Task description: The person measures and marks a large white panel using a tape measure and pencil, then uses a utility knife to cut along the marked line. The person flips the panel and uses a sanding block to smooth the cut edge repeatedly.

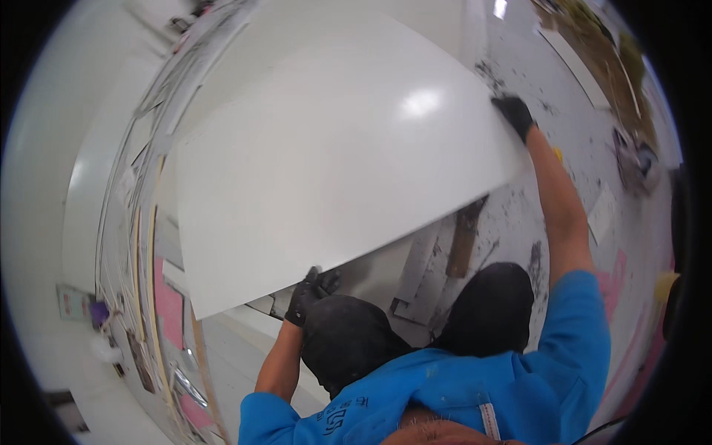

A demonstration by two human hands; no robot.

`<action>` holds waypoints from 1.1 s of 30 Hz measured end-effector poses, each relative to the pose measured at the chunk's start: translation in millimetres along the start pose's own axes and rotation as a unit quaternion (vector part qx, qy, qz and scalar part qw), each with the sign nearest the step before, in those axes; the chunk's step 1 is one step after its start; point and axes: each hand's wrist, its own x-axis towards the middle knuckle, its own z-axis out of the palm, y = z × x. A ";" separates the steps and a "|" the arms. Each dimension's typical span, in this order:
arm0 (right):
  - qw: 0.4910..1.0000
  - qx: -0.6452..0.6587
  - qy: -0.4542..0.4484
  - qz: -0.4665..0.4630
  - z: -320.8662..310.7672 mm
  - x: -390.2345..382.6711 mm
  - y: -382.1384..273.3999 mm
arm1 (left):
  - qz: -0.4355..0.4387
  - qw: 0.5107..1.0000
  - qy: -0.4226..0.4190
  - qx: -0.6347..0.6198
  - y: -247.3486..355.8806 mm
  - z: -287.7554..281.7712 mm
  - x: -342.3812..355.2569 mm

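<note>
A large, glossy white panel (319,156) is held tilted in front of my knees, with a bright reflection on its face. My left hand (311,293), in a black glove, grips the panel's near edge beside my left knee, the thumb on top and the other fingers beneath. At the far right, my right hand (513,115), also black-gloved, is closed on the panel's right edge. Its fingertips bend over that edge and are partly hidden.
Long thin strips and trim lengths (141,237) lie along the wall at left, near a pink sheet (169,302). Under the panel are a brown board (467,241) and grey pieces (415,274). Dark debris dots the grey floor (578,141). A white strip (575,67) lies at the far right.
</note>
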 end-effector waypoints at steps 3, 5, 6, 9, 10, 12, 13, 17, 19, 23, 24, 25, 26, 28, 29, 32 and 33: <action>0.994 -0.088 0.021 -0.067 -43.4 62.1 -18.6 | -0.008 0.995 -0.033 0.093 16.2 71.3 -10.2; 0.983 -0.067 0.128 -0.117 -69.1 85.4 -3.4 | -0.056 0.979 -0.062 0.183 17.9 88.8 -12.5; 0.941 0.006 0.306 -0.144 -104.5 106.2 35.6 | -0.129 0.959 -0.092 0.236 22.8 90.9 -8.5; 0.950 -0.025 0.290 -0.114 -6.2 -14.0 53.5 | 0.004 0.886 -0.016 0.464 24.6 -63.3 -47.6; 0.960 -0.026 0.274 -0.058 11.0 -65.8 63.9 | 0.030 0.918 0.053 0.391 35.0 -98.1 -57.6; 0.978 -0.025 0.196 0.069 56.9 -166.6 70.5 | 0.059 0.957 0.211 0.191 59.4 -151.5 -76.3; 0.980 -0.027 0.149 0.132 83.1 -214.4 68.2 | 0.073 0.948 0.303 0.060 72.8 -170.6 -82.3; 0.965 0.013 -0.014 0.260 164.6 -309.2 -0.9 | 0.169 0.892 0.411 -0.080 113.6 -207.6 -69.6; 0.941 0.045 -0.100 0.319 160.1 -307.1 -68.2 | 0.224 0.874 0.408 -0.143 117.7 -216.6 -55.5; 0.930 0.053 -0.129 0.339 157.2 -305.7 -85.7 | 0.313 0.852 0.381 -0.176 117.5 -244.2 -38.0; 0.928 0.060 -0.131 0.343 161.9 -303.3 -83.5 | 0.321 0.849 0.384 -0.169 113.5 -250.2 -38.2; 0.924 0.065 -0.130 0.353 163.5 -303.5 -80.7 | 0.311 0.849 0.400 -0.147 111.6 -244.3 -38.0; 0.920 0.072 -0.130 0.362 164.8 -303.2 -77.5 | 0.310 0.845 0.411 -0.144 104.5 -238.3 -35.7; 0.927 0.030 -0.071 0.367 172.8 -308.8 -56.8 | 0.320 0.837 0.422 -0.137 93.6 -221.4 -35.5; 0.923 0.032 -0.066 0.377 170.1 -311.0 -37.2 | 0.326 0.836 0.418 -0.140 83.8 -212.8 -34.7; 0.922 0.026 -0.051 0.383 152.8 -308.9 3.7 | 0.306 0.856 0.393 -0.141 53.0 -212.1 -49.9; 0.926 0.014 -0.042 0.374 144.0 -306.5 13.5 | 0.289 0.866 0.383 -0.139 42.1 -216.6 -58.6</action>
